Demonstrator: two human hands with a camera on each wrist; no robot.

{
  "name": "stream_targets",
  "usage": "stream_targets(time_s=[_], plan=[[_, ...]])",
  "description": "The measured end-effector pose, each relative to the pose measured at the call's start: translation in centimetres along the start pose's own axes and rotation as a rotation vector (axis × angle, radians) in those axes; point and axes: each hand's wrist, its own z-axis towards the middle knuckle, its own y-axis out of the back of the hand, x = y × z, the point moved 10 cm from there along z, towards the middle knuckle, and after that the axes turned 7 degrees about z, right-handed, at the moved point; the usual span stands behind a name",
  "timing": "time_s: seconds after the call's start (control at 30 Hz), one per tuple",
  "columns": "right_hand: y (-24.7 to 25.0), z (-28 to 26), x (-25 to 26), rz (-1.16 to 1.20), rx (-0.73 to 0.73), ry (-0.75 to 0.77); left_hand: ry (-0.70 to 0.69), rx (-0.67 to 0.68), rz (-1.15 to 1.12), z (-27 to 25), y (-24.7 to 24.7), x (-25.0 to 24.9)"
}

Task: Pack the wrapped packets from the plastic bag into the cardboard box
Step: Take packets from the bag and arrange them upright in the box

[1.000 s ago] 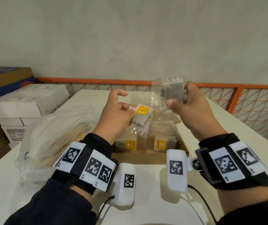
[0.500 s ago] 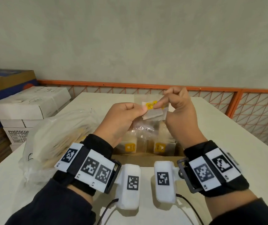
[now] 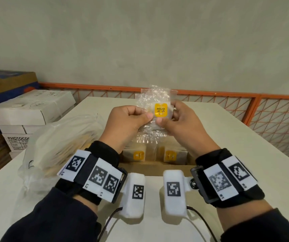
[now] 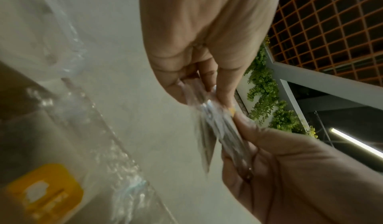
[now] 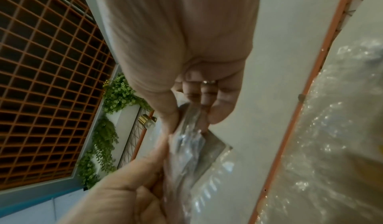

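Plain grey plaster wall behind, orange mesh railing point(image 3: 210, 95) along the far edge, and a white desk point(image 3: 245, 154) with everything on it. The packet point(image 3: 155, 109) in play is held up in the air over the cardboard box point(image 3: 150, 169), upright, bubble wrap crinkly and see-through, with a yellow square sticker point(image 3: 160, 110) reading RELAX facing the head camera. Left hand point(image 3: 128, 122) pinches its left edge with thumb and fingers, right hand point(image 3: 178, 123) pinches the right edge and lower corner, so both grips are closed on the same packet.

Compared to half a second ago, the packet's been turned flat toward the camera and raised a bit; back then it was tilted and the sticker was half covered by the right fingers. A second ago the hands were apart, the right one holding something wrapped on its own.

Wrist views are blurry: you mostly get palm, a smear of shiny wrap edge-on between the fingers point(image 4: 209, 78), and the other hand below. Right wrist view shows a ring on one finger point(image 5: 209, 82).

Inside the box two more wrapped packets point(image 3: 157, 154) stand side by side with yellow stickers, partly hidden by the wrists. The plastic bag point(image 3: 56, 145) sits just left of the box, cloudy and lumpy, contents hard to make out. Stacked white cartons point(image 3: 30, 109) sit off the desk's left, one reading PHOTOCO, cut off by the bag.
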Motion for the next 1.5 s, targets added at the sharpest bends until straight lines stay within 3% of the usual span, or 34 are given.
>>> stream_targets(time_s=[0.13, 0.3, 0.47, 0.6, 0.83, 1.13, 1.5], plan=[[2.4, 0.2, -0.1, -0.098, -0.048, -0.024, -0.046, -0.039, 0.184, 0.3, 1.0, -0.1], [5.5, 0.4, 0.1, -0.365, -0.083, -0.035, -0.039, 0.03, 0.305, 0.7, 1.5, 0.3], [5.9, 0.0, 0.3, -0.452, 0.012, -0.046, -0.026, 0.303, 0.601, 0.3, -0.2, 1.7], [5.3, -0.6, -0.1, -0.609, 0.135, -0.066, -0.04, 0.419, 0.771, -0.3, -1.5, 2.5], [3.6, -1.4, 0.4, -0.772, 0.274, -0.031, 0.006, 0.476, 0.851, -0.8, -2.3, 3.7], [3.4, -1.2, -1.0, -0.743, 0.314, -0.074, 0.106, 0.537, 0.934, -1.3, -2.1, 4.7], [3.7, -1.1, -0.6, -0.753, 0.277, -0.051, 0.095, 0.506, 0.954, -1.2, -1.7, 4.5]])
